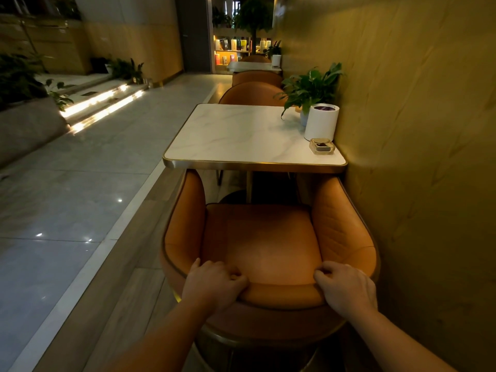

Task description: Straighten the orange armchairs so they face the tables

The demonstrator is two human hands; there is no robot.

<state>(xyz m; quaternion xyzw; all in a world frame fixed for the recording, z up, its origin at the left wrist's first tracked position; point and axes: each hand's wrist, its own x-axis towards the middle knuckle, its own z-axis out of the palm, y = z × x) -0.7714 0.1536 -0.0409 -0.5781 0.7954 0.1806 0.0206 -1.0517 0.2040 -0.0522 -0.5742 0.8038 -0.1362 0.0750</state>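
**Two hands on the backrest, chair lined up with the table**

Both hands have a proper grip on the nearest orange armchair [260, 245], right on the padded top edge of its backrest. The left hand [214, 283] is left of centre, with its fingers curled over the rim onto the inner side and its thumb lying along the edge. The right hand [346, 287] does the same thing right of centre, fingers hooked over the rim. A stretch of bare backrest shows between them.

The chair itself looks pretty square to the marble-look table [241, 140]. Its seat opens toward the table, and the fronts of both arms sit right at the gold-trimmed near edge, maybe a bit under it. Its right side is just beside the yellow wall [416, 130].

On the table, over by the wall, there's a glass ashtray [321, 146] closest to me. Just behind it is a white cylinder container [320, 122], then a potted plant [311, 87].

Across the table a second armchair [252, 93] faces this way. A third armchair [256, 77] stands just behind that one, in front of a farther table [252, 66].

Off to the left is grey tiled floor [67, 197] and some lit steps [104, 103]. Way at the back are lit shelves [233, 49], too small to make out what's on them.
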